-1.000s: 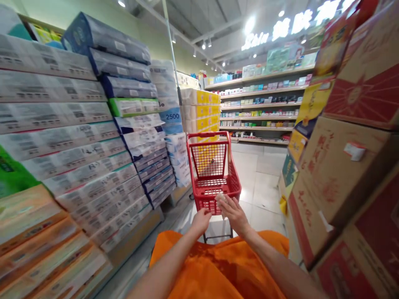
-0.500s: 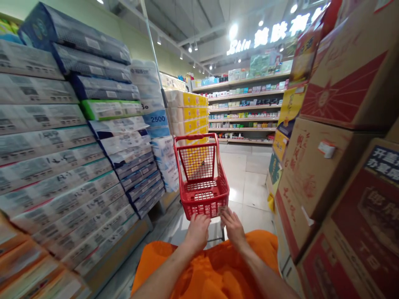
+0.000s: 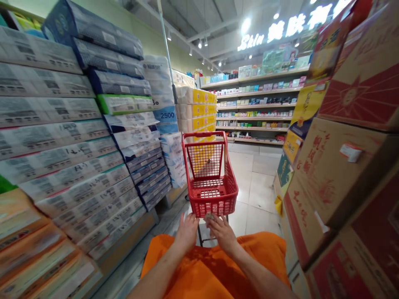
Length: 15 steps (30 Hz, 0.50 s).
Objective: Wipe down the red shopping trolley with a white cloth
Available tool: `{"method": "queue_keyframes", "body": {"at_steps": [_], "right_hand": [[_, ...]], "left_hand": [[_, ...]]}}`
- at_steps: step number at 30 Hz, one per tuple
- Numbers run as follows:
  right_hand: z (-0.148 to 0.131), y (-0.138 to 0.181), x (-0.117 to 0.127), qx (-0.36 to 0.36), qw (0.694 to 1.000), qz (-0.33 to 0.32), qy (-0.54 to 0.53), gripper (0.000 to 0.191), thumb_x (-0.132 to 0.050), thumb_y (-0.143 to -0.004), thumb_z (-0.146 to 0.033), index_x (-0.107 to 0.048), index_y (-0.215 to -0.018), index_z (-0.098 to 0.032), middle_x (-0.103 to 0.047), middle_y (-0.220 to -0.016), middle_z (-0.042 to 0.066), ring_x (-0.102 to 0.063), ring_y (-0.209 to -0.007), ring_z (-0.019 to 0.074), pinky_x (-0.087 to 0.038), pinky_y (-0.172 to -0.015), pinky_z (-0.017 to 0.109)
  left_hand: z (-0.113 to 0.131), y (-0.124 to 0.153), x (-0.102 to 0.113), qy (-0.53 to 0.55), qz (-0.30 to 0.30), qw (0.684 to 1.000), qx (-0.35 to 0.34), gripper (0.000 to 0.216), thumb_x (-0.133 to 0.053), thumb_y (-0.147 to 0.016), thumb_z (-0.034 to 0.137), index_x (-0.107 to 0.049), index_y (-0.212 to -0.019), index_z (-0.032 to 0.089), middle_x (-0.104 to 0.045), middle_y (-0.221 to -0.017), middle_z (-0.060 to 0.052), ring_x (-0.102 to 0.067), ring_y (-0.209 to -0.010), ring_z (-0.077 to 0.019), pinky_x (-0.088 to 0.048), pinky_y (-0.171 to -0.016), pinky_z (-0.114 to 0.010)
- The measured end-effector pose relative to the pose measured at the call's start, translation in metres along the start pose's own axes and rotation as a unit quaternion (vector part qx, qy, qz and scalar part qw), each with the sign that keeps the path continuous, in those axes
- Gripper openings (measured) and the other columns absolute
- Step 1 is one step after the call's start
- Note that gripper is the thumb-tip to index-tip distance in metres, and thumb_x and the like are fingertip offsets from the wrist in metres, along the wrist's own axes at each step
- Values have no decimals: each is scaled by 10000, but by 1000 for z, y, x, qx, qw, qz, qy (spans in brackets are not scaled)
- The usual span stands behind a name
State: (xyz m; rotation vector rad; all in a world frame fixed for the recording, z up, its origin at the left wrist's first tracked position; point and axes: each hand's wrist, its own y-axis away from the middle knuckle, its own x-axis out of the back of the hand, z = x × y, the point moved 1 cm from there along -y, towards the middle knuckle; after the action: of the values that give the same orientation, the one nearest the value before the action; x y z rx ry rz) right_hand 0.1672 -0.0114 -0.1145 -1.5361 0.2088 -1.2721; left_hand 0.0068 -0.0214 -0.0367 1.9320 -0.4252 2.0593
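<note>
In front of me stands a red plastic shopping cart with a mesh basket and nothing visible in it. My left hand is at the near left of the basket, palm down, fingers stretched forward and slightly apart; whether the fingertips touch the rim I cannot tell. Just below the near wall is my right hand, with its fingers bent around a small crumpled greyish-brown piece, too small to name. Both forearms reach out over orange clothing.
Stacked paper packs line the left side, with yellow-and-white packs farther on. Cardboard cartons rise close on the right. A tiled aisle floor leads to stocked shelves at the back. A pole stands at left.
The view has turned slightly left, so the cart and shelves appear farther right. My right hand has shifted left along the basket with the small piece. My left hand's fingers have loosened and spread.
</note>
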Motion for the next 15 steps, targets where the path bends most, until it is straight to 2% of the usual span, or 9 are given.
{"method": "queue_keyframes", "body": {"at_steps": [4,6,8,11,13,15], "right_hand": [[-16,-46,5,-36,999,18,-3,320,-388,-856,-157,-543,-1129,-218,-523,-1218,37,-303,-1247,200,-147,-1050,462],[-19,-62,2,-24,1000,12,-2,331,-383,-863,-164,-517,-1162,-216,-501,-1243,36,-287,-1255,198,-137,-1053,465],[-21,-58,-8,10,1000,-15,-5,312,-397,-862,-175,-529,-1145,-193,-505,-1238,46,-313,-1242,195,-165,-1051,452],[-23,-31,-20,47,997,-54,-12,259,-427,-851,-192,-583,-1056,-171,-556,-1174,56,-400,-1182,189,-221,-1042,414],[-19,-22,-15,49,998,-43,-11,253,-426,-846,-187,-597,-1032,-181,-578,-1142,51,-416,-1169,191,-204,-1050,413],[-12,-26,-1,36,999,-13,-4,287,-410,-845,-164,-578,-1076,-195,-566,-1162,45,-375,-1202,199,-150,-1061,439]], "left_hand": [[-22,5,-4,-35,12,997,61,510,-369,-693,91,-460,-1193,141,-436,-1293,-134,-313,-1233,-238,-97,-1040,-488],[-26,7,-4,-44,14,997,66,517,-369,-693,95,-453,-1201,135,-426,-1302,-137,-300,-1243,-237,-90,-1042,-488],[-28,9,-4,-44,14,997,57,518,-374,-692,104,-450,-1203,138,-421,-1309,-130,-290,-1249,-234,-82,-1043,-488],[-30,11,-4,-35,12,998,55,518,-373,-686,100,-459,-1195,141,-417,-1314,-126,-298,-1245,-235,-88,-1041,-492],[-30,11,-3,-31,9,998,62,516,-368,-685,96,-463,-1191,135,-418,-1312,-131,-302,-1243,-242,-96,-1038,-498],[-28,9,-1,-31,11,997,66,517,-374,-685,100,-459,-1195,121,-418,-1309,-142,-302,-1242,-252,-96,-1035,-506]]}}
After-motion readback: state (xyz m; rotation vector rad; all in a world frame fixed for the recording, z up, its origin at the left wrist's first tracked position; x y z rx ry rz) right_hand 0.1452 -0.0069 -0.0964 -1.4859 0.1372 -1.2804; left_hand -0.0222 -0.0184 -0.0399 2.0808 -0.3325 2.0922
